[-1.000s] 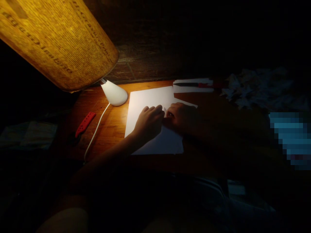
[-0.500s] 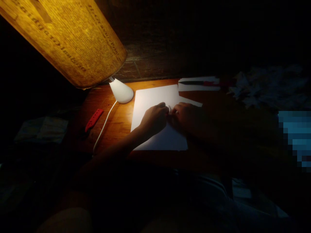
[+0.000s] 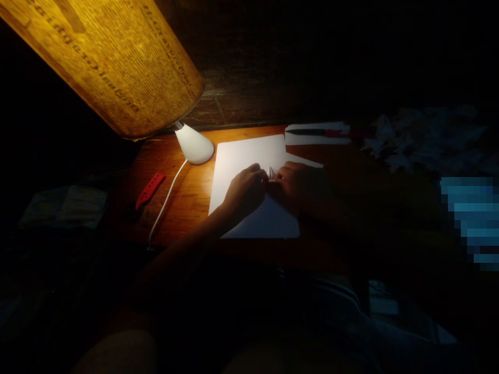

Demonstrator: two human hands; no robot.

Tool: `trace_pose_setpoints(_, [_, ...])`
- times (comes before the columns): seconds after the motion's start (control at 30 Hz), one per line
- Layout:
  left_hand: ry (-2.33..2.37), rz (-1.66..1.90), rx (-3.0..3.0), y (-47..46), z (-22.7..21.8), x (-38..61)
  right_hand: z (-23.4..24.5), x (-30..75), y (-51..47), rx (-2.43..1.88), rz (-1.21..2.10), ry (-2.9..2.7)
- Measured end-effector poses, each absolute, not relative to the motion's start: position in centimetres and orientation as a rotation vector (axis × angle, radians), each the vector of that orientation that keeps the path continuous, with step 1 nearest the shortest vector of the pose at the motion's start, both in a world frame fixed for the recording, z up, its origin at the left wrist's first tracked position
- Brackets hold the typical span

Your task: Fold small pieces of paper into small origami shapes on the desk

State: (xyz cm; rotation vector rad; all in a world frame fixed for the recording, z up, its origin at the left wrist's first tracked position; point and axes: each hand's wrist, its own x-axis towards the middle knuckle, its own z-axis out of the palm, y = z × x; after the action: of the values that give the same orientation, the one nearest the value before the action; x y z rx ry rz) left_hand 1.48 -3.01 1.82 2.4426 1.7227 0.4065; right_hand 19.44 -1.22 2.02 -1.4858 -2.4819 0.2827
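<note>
A white sheet of paper [image 3: 245,156] lies on a wooden desk [image 3: 187,192] under lamp light. Over its middle my left hand [image 3: 245,191] and my right hand [image 3: 298,184] meet, fingers curled. Between their fingertips stands a small folded piece of white paper [image 3: 272,172], pinched from both sides. The right hand sits in shadow, so its fingers show only in part.
A lamp with a printed yellow shade [image 3: 109,62] and white base [image 3: 194,145] stands at the back left, its white cord [image 3: 166,202] running toward me. A red tool [image 3: 150,190] lies left of the cord. Paper strips [image 3: 315,134] and crumpled paper [image 3: 421,137] lie at back right.
Both hands have stayed together over the sheet, working the small folded piece; the view has shifted slightly, and the fingers have closed tighter around it.
</note>
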Motion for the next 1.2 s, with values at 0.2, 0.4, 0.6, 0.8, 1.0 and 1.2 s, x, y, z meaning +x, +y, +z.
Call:
trace_pose_setpoints(0.2, [1.825, 0.401, 2.309, -3.3, 1.7, 2.1, 2.5, 18.8, -1.3, -1.600, 0.360, -2.421])
trace_pose_setpoints(0.4, [1.914, 0.337, 2.212, -3.2, 2.4, 2.4, 5.3, 18.0, -0.7, -1.779, 0.473, -2.520])
trace_pose_setpoints(0.6, [1.920, -0.059, 2.244, -2.4, 5.5, 3.6, 6.5, 18.1, 1.1, -1.737, 0.624, -2.649])
trace_pose_setpoints(0.8, [1.751, -0.251, 2.441, -1.1, 7.3, 3.5, 6.4, 18.2, 2.2, -1.675, 0.666, -2.716])
trace_pose_setpoints(1.0, [1.644, -0.242, 2.457, 0.0, 7.1, 2.1, 6.3, 18.2, 2.3, -1.706, 0.714, -2.696])
trace_pose_setpoints(1.2, [1.709, -0.176, 2.385, -0.5, 6.7, 2.6, 6.2, 18.3, 2.5, -1.720, 0.791, -2.651])
